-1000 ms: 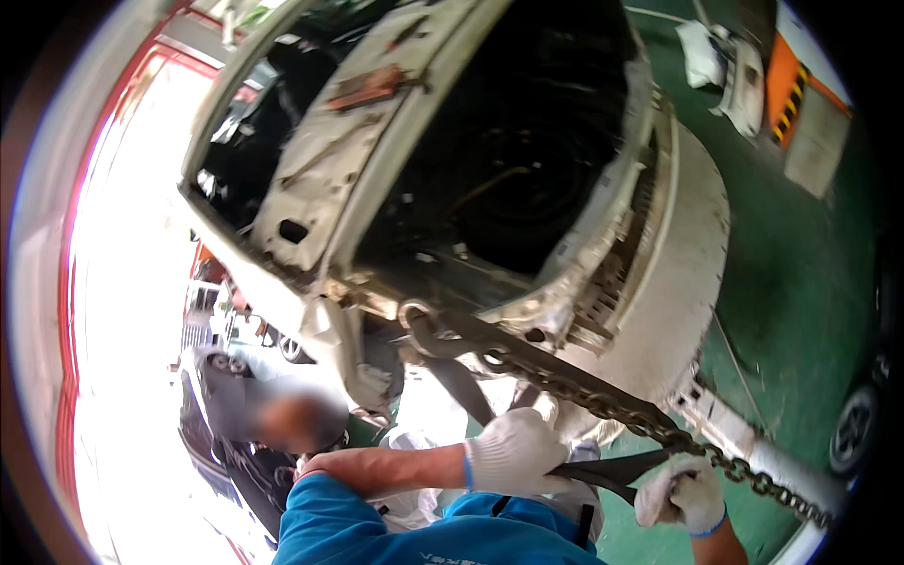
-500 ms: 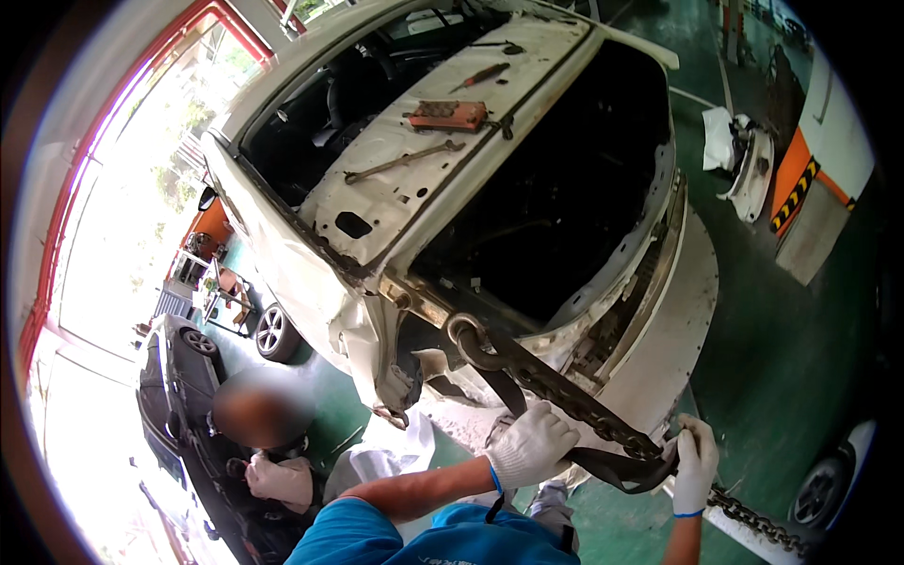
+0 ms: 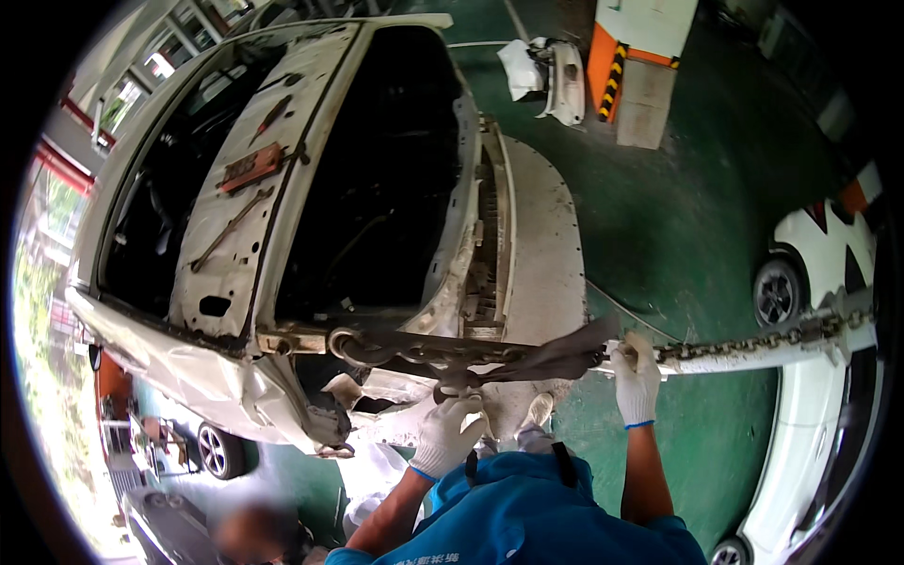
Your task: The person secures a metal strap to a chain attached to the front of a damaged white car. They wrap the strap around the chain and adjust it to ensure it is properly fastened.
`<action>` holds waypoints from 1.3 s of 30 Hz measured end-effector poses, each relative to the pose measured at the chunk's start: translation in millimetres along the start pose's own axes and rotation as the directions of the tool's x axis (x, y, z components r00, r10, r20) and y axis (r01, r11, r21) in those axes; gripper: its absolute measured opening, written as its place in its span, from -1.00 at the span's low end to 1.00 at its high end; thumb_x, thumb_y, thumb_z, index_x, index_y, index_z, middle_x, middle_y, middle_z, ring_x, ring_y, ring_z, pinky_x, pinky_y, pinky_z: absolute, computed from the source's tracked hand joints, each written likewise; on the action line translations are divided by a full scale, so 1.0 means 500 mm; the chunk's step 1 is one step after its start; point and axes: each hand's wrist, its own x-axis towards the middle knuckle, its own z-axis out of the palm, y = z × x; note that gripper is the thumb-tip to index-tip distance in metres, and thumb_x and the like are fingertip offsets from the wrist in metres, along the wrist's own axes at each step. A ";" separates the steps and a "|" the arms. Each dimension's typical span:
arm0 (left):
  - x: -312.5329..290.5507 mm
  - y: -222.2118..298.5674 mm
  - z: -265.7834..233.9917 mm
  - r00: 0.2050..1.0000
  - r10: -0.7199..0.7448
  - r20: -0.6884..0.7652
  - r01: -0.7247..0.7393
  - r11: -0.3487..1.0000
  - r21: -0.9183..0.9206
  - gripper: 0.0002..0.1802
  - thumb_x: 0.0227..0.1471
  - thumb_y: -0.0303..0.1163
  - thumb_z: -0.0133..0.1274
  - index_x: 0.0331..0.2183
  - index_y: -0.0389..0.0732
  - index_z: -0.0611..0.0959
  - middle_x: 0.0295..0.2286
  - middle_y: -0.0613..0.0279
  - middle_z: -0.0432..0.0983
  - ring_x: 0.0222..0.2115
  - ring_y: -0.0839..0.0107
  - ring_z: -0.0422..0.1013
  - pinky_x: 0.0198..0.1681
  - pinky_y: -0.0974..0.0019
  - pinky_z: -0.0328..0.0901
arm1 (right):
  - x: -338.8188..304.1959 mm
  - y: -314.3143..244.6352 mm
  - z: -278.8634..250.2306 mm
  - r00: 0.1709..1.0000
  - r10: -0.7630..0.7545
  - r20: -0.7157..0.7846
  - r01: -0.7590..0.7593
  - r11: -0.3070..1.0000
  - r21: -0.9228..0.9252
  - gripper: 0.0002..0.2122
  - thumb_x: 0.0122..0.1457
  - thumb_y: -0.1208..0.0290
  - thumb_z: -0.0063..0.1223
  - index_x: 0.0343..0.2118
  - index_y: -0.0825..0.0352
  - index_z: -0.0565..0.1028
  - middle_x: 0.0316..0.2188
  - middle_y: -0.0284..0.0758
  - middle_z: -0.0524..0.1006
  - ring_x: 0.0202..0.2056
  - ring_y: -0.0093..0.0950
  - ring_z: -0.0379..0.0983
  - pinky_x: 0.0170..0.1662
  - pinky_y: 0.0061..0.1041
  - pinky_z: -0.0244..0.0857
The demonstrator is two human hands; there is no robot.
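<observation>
A large metal hook (image 3: pixel 350 347) is attached at the rear corner of a stripped white car body (image 3: pixel 212 372). From it a heavy chain (image 3: pixel 692 352) runs to the right, with a dark webbing strap (image 3: pixel 565 353) lying along and around it. My right hand (image 3: pixel 637 381), in a white glove, is closed on the strap's right end, against the chain. Below the middle of the chain, my gloved left hand (image 3: pixel 450 435) has its fingers drawn together at a small dark piece under the strap; what it pinches is partly hidden.
A wrench (image 3: pixel 229 232), a red-orange box-shaped tool (image 3: pixel 251 169) and a screwdriver (image 3: pixel 272 117) lie on the car's rear shelf. An orange-and-white pillar (image 3: pixel 645 75) stands beyond. White cars (image 3: pixel 800 424) are at right; another person (image 3: pixel 254 532) is lower left.
The view has swung to the right. The strap, slack and looped before, now lies along the chain. My left hand has shifted from the strap's loop to below the chain.
</observation>
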 end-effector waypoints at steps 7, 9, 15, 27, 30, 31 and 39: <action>0.002 0.004 0.002 0.972 -0.005 0.235 0.000 1.000 0.024 -0.61 0.11 -0.19 0.21 -0.06 -0.18 0.72 -0.10 -0.05 0.64 -0.08 -0.06 0.56 0.01 0.01 0.43 | -0.074 -0.047 -0.019 0.982 0.122 0.142 -0.089 0.972 -0.219 -0.71 0.28 0.27 0.15 0.01 0.26 0.59 -0.34 -0.28 0.66 -0.26 -0.36 0.63 -0.13 -0.34 0.48; 0.003 -0.014 0.007 0.971 0.060 0.233 -0.057 0.998 -0.019 -0.63 0.12 -0.22 0.21 -0.08 -0.20 0.73 -0.11 -0.06 0.64 -0.08 -0.04 0.57 0.01 0.05 0.44 | -0.095 -0.040 -0.010 0.964 0.070 0.255 -0.015 0.977 -0.213 -0.69 0.26 0.14 0.11 -0.08 0.25 0.61 -0.31 -0.21 0.67 -0.20 -0.18 0.63 -0.07 -0.20 0.48; 0.029 -0.048 0.012 0.977 0.114 0.182 -0.114 0.993 -0.010 -0.64 0.09 -0.30 0.24 -0.12 -0.33 0.71 -0.21 -0.07 0.68 -0.18 0.10 0.65 -0.07 0.15 0.51 | -0.153 0.074 0.047 0.871 0.034 0.490 0.126 0.948 -0.291 -0.63 0.27 0.05 0.07 -0.13 0.28 0.64 -0.18 -0.09 0.66 -0.13 -0.05 0.60 -0.07 -0.10 0.44; -0.005 -0.419 0.159 0.853 -0.184 0.488 0.184 0.982 0.050 -0.53 0.03 -0.04 0.26 -0.21 -0.26 0.80 -0.47 0.13 0.68 -0.37 0.33 0.58 -0.26 0.20 0.43 | -0.454 0.573 -0.042 0.321 0.937 0.140 -0.907 0.346 -0.239 -0.76 0.17 0.31 0.18 -0.48 0.42 0.60 -0.59 -0.16 0.57 -0.57 -0.32 0.55 -0.53 -0.30 0.43; -0.103 -0.593 0.187 0.713 -0.411 0.568 0.393 0.905 0.161 -0.60 0.08 -0.11 0.18 -0.16 -0.19 0.76 -0.43 0.08 0.69 -0.40 0.32 0.59 -0.29 0.13 0.43 | -0.487 0.595 -0.057 0.342 0.921 0.186 -0.919 0.369 -0.136 -0.79 0.17 0.34 0.13 -0.51 0.37 0.59 -0.60 -0.21 0.57 -0.59 -0.38 0.55 -0.57 -0.32 0.41; -0.145 -0.643 0.207 0.628 -0.436 0.644 0.436 0.883 0.172 -0.66 0.10 -0.17 0.15 -0.15 -0.14 0.74 -0.39 0.06 0.69 -0.39 0.28 0.61 -0.31 0.10 0.44 | -0.514 0.609 -0.071 0.322 0.929 0.184 -0.946 0.323 0.022 -0.75 0.18 0.33 0.11 -0.57 0.37 0.55 -0.63 -0.23 0.56 -0.66 -0.36 0.49 -0.58 -0.32 0.36; -0.223 -0.752 0.115 0.756 -0.473 0.453 0.191 0.821 0.539 -0.50 0.15 0.14 0.12 -0.24 -0.10 0.81 -0.25 0.01 0.70 -0.19 0.05 0.59 -0.07 0.07 0.43 | -0.337 0.516 0.004 0.410 0.727 0.550 -0.900 0.422 0.112 -0.91 0.10 0.51 0.14 -0.52 0.31 0.50 -0.64 -0.33 0.44 -0.66 -0.48 0.38 -0.63 -0.45 0.21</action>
